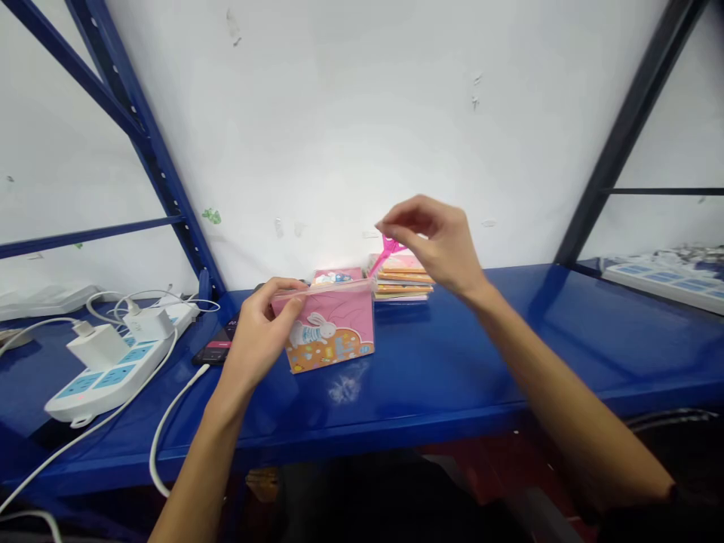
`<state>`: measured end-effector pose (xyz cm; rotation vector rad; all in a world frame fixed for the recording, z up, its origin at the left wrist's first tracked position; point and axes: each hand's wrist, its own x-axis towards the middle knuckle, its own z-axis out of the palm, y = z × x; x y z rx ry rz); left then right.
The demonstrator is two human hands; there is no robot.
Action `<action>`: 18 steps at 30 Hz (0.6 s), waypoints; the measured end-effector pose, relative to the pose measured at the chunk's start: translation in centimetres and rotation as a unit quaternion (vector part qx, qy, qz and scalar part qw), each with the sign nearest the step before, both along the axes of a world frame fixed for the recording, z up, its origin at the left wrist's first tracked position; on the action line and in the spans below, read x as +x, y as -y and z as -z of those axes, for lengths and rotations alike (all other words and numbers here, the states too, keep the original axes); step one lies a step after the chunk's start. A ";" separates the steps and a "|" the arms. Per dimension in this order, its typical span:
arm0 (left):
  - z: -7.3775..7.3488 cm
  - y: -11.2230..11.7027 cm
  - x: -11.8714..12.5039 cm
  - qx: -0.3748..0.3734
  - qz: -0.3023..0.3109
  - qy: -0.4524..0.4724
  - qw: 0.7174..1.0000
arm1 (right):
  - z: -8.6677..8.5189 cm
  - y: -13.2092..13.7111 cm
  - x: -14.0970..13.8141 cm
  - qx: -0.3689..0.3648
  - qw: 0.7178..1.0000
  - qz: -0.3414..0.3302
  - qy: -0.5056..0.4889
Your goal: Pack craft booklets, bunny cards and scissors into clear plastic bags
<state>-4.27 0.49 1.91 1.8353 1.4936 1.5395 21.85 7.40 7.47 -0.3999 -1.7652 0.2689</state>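
- Pink rabbit-print packet [331, 332]: light, thin-walled, likely to flex; best held by its top edge; stands on the blue steel shelf [452, 354].
- Left hand [263, 332]: grasps that edge at 9 o'clock.
- Right hand [430, 245]: empty, open, at 2 o'clock, just above the pink plastic piece [391, 245] on the stack of booklets [403, 277].

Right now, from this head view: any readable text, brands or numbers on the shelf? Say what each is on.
Pink box with rabbit print: small blue marks on the orange lower part, too small to read.
Phone: lit screen characters, too blurred to read.
Power strip: nothing readable.
White charger: nothing readable.
Stack of booklets: nothing legible.
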 end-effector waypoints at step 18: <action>0.2 0.1 0.0 -0.003 0.042 0.003 0.999 | -2.8 0.4 -8.1 0.021 0.946 -0.177 0.269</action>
